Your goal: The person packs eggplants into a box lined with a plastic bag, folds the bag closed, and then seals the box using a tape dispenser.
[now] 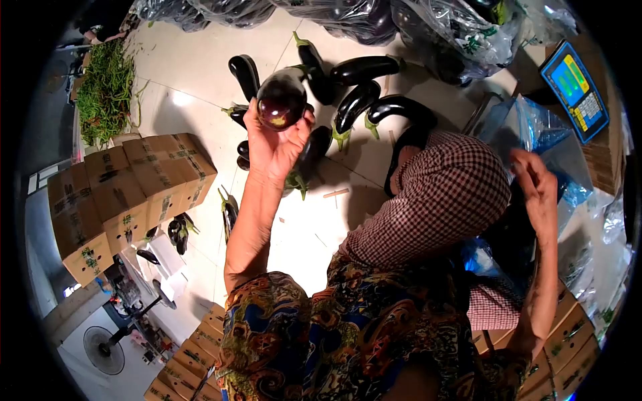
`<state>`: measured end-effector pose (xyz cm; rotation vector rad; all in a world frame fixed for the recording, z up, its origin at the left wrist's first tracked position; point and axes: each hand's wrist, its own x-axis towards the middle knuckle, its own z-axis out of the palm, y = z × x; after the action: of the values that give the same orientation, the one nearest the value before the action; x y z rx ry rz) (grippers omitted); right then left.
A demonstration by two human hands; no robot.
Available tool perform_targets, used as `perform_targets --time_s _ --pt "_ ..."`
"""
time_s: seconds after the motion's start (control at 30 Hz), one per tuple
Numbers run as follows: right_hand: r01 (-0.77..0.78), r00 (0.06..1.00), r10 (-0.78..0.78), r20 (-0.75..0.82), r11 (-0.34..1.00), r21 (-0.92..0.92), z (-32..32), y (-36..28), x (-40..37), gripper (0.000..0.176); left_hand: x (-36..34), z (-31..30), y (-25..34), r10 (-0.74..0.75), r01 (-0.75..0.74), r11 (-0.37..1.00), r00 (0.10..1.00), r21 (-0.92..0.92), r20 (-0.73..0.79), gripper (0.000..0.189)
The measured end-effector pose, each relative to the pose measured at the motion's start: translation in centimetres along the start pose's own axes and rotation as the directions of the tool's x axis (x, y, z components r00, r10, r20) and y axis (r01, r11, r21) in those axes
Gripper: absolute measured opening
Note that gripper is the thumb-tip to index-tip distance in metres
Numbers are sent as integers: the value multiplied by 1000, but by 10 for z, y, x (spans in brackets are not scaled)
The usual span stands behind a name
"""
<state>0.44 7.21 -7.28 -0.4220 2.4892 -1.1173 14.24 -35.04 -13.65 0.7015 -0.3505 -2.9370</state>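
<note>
My left hand (275, 144) is raised over the floor with its fingers wrapped round a glossy dark purple eggplant (281, 100). Several more eggplants (366, 69) lie scattered on the pale tiles beyond and beside that hand. On the other side, my right hand (537, 184) is closed, its fingers curled at the edge of a clear bluish plastic bag (560, 150). The bag stands to the right of my bent knee (441, 180) in checked trousers. The fingertips of the right hand are partly hidden.
Plastic bags of eggplants (361, 20) line the far side. A scale display (575, 90) is at the upper right. Cardboard boxes (127, 180) stand at the left, green peppers (103, 93) behind them. A fan (103, 349) is at lower left.
</note>
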Motion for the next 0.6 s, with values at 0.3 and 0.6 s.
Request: perform_targets --time_s 0.3,0.6 --pt "876 455 -886 86 428 -222 52 -131 67 61 -35 96 -42 -362 345 925 928 158 93 80" --pt "636 764 -616 -193 668 387 37 -143 88 46 -32 169 -69 221 -417 141 897 898 382 49"
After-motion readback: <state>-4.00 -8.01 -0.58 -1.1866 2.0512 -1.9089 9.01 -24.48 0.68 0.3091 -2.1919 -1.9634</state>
